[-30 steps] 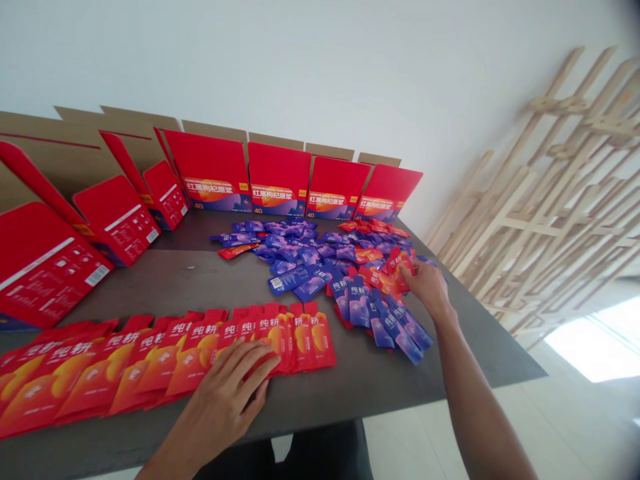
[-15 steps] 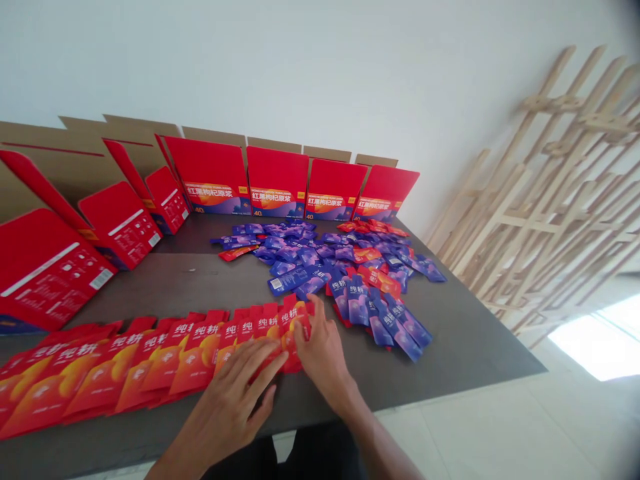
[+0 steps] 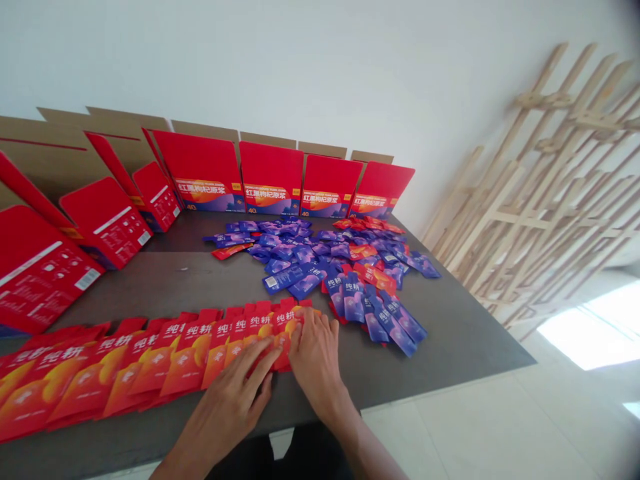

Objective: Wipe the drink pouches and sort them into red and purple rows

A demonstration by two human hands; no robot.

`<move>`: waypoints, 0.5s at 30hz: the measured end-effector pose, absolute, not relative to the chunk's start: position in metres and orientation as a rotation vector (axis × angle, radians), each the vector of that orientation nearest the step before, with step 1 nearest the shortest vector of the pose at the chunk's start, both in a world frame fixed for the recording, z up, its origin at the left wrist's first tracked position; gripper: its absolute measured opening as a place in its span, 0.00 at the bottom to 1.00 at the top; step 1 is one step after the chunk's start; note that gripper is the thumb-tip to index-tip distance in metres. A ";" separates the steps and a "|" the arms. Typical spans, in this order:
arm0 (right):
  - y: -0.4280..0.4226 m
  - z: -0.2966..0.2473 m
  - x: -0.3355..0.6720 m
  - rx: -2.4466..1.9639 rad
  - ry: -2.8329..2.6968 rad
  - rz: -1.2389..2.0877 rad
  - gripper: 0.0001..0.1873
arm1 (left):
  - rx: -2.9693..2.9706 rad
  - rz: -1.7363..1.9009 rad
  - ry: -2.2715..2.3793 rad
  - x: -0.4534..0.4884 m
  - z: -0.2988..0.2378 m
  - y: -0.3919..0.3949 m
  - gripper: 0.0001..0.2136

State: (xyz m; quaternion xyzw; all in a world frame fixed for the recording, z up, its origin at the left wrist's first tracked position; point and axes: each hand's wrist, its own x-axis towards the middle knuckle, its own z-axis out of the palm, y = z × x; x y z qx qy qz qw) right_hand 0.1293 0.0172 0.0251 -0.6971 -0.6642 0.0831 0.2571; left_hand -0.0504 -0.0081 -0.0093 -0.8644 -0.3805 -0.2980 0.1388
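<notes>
A long overlapping row of red sachets lies along the near edge of the table. My left hand rests over the row's right part, its fingers stretched out flat across the sachets. At the row's right end, my right hand has its thumb on the last red sachet and its fingers bent round that sachet's right side. The fingertips are partly hidden. Beyond my right hand, several purple sachets lie fanned out beside a mixed heap of purple and red ones.
Open red cartons stand along the wall, with more cartons at the left. The heap of purple sachets covers the dark table's middle and back right. Wooden easels lean beyond the table's right edge.
My right hand's fingers have drawn in and bent at the row's end, where the index finger was extended before. My left hand stays on the sachets. The view has shifted slightly.
</notes>
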 end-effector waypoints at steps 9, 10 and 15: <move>0.014 0.024 0.121 -1.946 -1.773 0.162 0.16 | -2.471 -0.893 -1.112 -0.050 -0.007 -0.009 0.16; 0.014 0.023 0.122 -1.941 -1.766 0.165 0.16 | -2.469 -0.898 -1.116 -0.050 -0.007 -0.009 0.15; 0.015 0.021 0.130 -1.910 -1.773 0.209 0.21 | -2.476 -0.908 -1.136 -0.051 -0.012 -0.008 0.15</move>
